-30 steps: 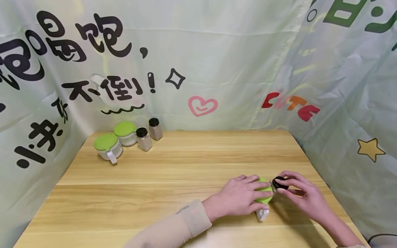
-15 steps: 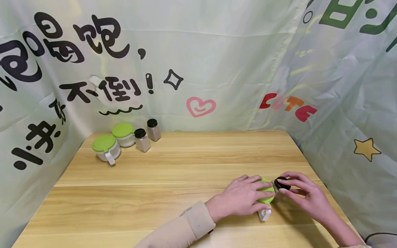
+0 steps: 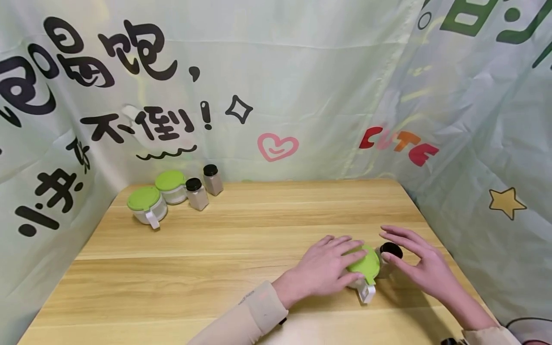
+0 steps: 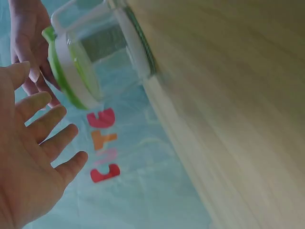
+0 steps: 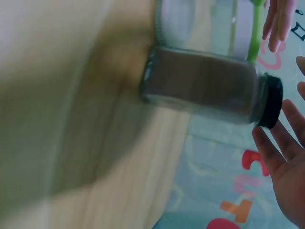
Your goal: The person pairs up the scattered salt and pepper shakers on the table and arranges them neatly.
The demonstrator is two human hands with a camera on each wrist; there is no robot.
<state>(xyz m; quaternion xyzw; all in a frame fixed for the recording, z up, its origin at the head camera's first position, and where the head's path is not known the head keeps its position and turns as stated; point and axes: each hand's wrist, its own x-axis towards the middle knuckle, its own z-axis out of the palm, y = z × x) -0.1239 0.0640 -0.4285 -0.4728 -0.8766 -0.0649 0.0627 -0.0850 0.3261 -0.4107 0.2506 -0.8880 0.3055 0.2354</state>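
A clear glass seasoning jar with a green lid and a white handle stands upright at the table's right front. Directly to its right is a glass spice bottle with brown contents and a black cap. My left hand is over the jar's left side with fingers spread; the left wrist view shows a gap between fingers and lid. Fingers loosely extended, my right hand is at the bottle's right, its fingertips close to the cap and holding nothing.
At the table's back left stand two green-lidded jars, a front one and a rear one. Two black-capped bottles, one nearer and one farther, are beside them. A printed cloth surrounds the wooden table.
Earlier my right fingers were on the black cap; they have now opened away from it. My left hand has drawn back leftward off the green lid. Jar and bottle stay side by side.
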